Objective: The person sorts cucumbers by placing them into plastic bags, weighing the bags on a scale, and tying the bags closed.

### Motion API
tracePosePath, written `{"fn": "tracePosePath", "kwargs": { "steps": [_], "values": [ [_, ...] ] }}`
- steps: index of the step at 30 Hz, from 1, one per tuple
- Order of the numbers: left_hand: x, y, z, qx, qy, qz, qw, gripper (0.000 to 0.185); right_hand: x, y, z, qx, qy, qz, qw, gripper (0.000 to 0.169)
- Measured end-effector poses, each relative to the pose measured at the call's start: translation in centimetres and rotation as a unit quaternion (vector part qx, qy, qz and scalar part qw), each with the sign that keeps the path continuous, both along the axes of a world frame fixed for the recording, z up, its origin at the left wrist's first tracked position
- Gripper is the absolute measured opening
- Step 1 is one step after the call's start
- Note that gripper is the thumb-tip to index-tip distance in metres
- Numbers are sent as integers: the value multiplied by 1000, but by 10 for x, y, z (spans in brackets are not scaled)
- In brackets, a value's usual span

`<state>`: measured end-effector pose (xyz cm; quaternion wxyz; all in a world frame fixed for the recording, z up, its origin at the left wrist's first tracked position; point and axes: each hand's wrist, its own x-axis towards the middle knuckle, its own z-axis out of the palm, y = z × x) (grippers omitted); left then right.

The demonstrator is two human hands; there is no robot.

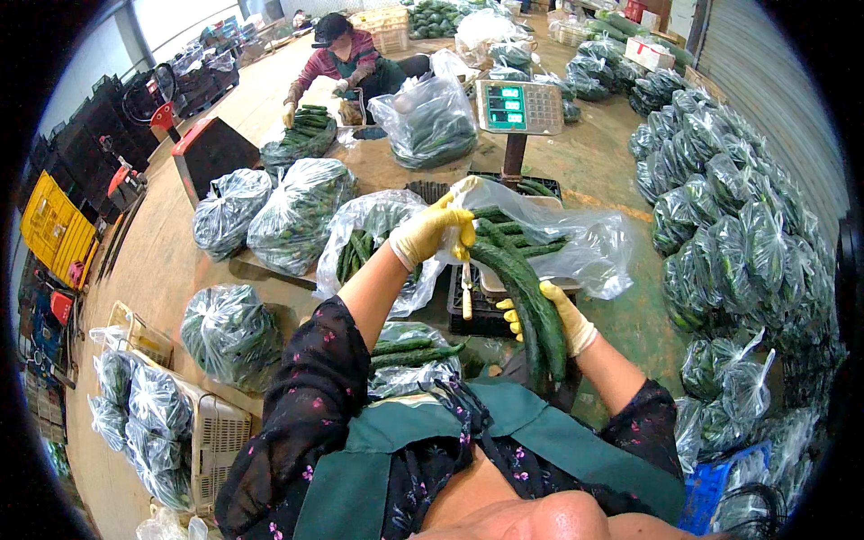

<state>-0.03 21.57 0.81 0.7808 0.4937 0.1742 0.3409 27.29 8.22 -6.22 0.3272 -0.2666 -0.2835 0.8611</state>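
My left hand [432, 233], in a yellow glove, grips the edge of a clear plastic bag [594, 236] and holds its mouth up. Several long green cucumbers lie inside the bag, on the weighing scale's platform. My right hand [567, 317], also gloved, is closed around a pair of long, curved cucumbers [520, 297]. Their upper ends are at the bag's mouth, and their lower ends hang towards my lap. A knife with a pale handle [466, 297] is just below my left hand, beside a black plastic crate [472, 325]. The scale's lit display [506, 108] stands beyond the bag.
Bagged cucumbers [715, 223] are piled along the right wall. More filled bags [300, 209] stand at my left, near an open bag [361, 256]. Across from me, a person [344, 67] reaches to cucumbers. A pallet jack [209, 155] and a cream crate [219, 432] are further left.
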Motion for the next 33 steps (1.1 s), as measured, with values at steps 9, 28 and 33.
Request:
{"fn": "tracePosePath", "kwargs": {
  "steps": [9, 28, 33],
  "values": [
    [-23, -39, -35, 0, 24, -88, 996, 85, 1, 45, -29, -5, 54, -287, 956, 79],
    [4, 44, 21, -6, 35, 55, 998, 37, 143, 219, -1, 96, -505, -287, 808, 59],
    [21, 100, 43, -27, 52, 128, 990, 25, 209, 245, 104, 293, -813, -258, 431, 60]
  ]
}}
